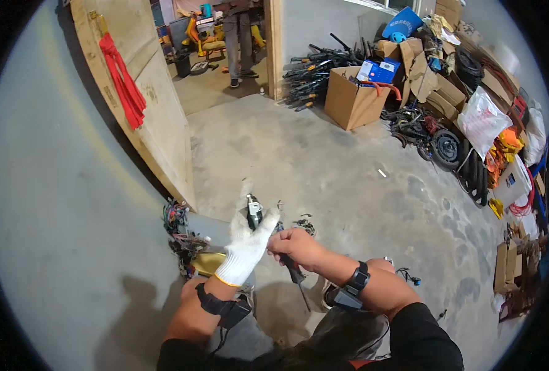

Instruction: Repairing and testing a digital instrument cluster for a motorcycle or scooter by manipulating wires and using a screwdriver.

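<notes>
Head view: 1 left grip (247, 238), white-gloved, was part-closed around 1 small black-and-silver part (254, 212), held over the floor (330, 179). 1 right grip (296, 247), bare, was curled on 1 black-handled screwdriver (294, 271), shaft pointing near; couldn't tell if its fingertips pinched anything else. Far right: 1 open cardboard box (346, 102). Far left: 1 red cloth (123, 83) on 1 door (163, 93). 1 person (237, 43) stood beyond the doorway.

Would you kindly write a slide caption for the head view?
Gloved left hand holding a black-and-silver part, bare right hand holding a screwdriver, above a grey floor.
</notes>
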Tool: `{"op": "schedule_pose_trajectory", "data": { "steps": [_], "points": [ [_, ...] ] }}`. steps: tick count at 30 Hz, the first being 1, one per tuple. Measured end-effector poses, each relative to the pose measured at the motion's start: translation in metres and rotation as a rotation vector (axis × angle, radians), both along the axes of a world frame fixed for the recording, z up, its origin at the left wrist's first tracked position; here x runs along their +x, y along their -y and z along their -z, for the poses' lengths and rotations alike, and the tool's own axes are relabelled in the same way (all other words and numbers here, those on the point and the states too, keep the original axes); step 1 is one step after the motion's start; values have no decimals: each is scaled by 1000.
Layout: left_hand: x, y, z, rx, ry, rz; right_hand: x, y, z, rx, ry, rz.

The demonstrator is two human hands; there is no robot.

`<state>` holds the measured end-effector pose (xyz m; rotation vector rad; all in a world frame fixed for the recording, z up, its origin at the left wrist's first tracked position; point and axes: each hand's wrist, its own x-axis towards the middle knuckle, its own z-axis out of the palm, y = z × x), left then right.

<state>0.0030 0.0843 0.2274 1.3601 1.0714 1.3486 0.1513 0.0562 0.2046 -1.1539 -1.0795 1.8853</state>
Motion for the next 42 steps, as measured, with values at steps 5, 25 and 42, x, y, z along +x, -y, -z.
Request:
{"op": "schedule_pose_trajectory", "data": {
  "steps": [5, 25, 42],
  "points": [
    [4, -3, 6, -14, 32, 15, 5, -5, 17, -5, 7, -25],
    [-15, 1, 1, -351, -76, -22, -15, 27, 2, 759, 609, 134],
    [-19, 5, -2, -589, 50, 79, -8, 22, 6, 1172, 753, 32]
  ]
}}
